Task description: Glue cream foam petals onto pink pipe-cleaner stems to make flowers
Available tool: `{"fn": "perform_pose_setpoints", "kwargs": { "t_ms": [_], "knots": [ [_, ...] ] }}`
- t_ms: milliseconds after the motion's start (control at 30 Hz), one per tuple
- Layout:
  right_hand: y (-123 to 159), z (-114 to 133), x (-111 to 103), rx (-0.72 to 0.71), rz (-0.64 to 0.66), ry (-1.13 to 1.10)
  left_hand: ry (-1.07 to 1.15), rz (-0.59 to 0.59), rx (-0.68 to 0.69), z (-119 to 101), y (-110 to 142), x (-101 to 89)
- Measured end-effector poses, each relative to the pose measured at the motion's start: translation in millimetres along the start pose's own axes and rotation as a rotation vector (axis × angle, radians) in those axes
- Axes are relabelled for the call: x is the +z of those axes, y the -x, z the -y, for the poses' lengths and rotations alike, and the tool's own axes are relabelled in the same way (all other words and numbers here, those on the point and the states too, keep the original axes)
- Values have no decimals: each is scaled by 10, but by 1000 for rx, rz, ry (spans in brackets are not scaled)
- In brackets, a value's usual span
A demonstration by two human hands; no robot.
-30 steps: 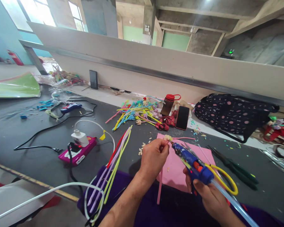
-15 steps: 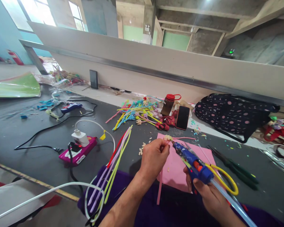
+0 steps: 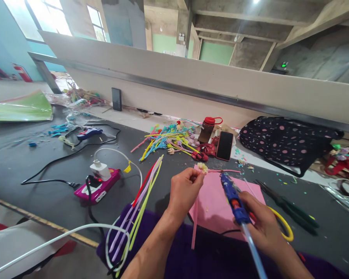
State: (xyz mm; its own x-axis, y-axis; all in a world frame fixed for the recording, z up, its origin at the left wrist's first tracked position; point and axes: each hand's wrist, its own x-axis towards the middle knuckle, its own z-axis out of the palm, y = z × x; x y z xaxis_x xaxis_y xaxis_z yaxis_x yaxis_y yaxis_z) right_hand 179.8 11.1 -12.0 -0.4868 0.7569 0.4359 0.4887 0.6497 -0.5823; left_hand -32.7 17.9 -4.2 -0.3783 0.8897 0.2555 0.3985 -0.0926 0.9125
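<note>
My left hand (image 3: 184,190) is closed, thumb and fingertips pinching just below a small cream-yellow flower head (image 3: 203,167). A pink pipe cleaner (image 3: 195,228) hangs down under that hand, apparently the flower's stem. My right hand (image 3: 261,221) grips a blue hot glue gun (image 3: 234,199), its nozzle pointing away from me and apart from the flower. Out of the gun's back runs a long clear glue stick (image 3: 254,252). Both hands are over a pink sheet (image 3: 212,209), where another pink pipe cleaner (image 3: 225,171) lies along the far edge.
Dark green-handled pliers (image 3: 296,213) and a yellow ring (image 3: 286,224) lie right. Behind are a phone (image 3: 224,145), a bottle (image 3: 206,131), a pile of coloured pipe cleaners (image 3: 159,141) and a dotted bag (image 3: 285,143). Left stands a magenta power strip (image 3: 112,182) with cables.
The glue gun has moved right, its nozzle drawing away from the flower head, and has turned to point more straight ahead. My left hand has shifted slightly left, still pinching the flower.
</note>
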Motion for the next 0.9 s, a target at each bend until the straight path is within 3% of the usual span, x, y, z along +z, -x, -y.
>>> {"fn": "perform_pose_setpoints", "kwargs": {
  "t_ms": [100,233,433,567,700,800,900],
  "knots": [
    [-60,-141,17,16,153,270,256,80,-117,2,-26,-36],
    [-60,-237,171,51,254,478,580,295,-285,12,-33,-54],
    [-38,-210,324,50,308,529,697,528,-385,24,14,6],
    [-71,-134,177,-65,144,282,717,652,-394,18,80,84],
    [-59,-12,63,-14,-128,-58,726,729,-434,4,155,166],
    [-40,51,70,41,-182,-171,696,768,-495,-19,202,210],
    [-42,79,83,8,-175,-166,669,781,-532,-53,230,236]
  ]
}}
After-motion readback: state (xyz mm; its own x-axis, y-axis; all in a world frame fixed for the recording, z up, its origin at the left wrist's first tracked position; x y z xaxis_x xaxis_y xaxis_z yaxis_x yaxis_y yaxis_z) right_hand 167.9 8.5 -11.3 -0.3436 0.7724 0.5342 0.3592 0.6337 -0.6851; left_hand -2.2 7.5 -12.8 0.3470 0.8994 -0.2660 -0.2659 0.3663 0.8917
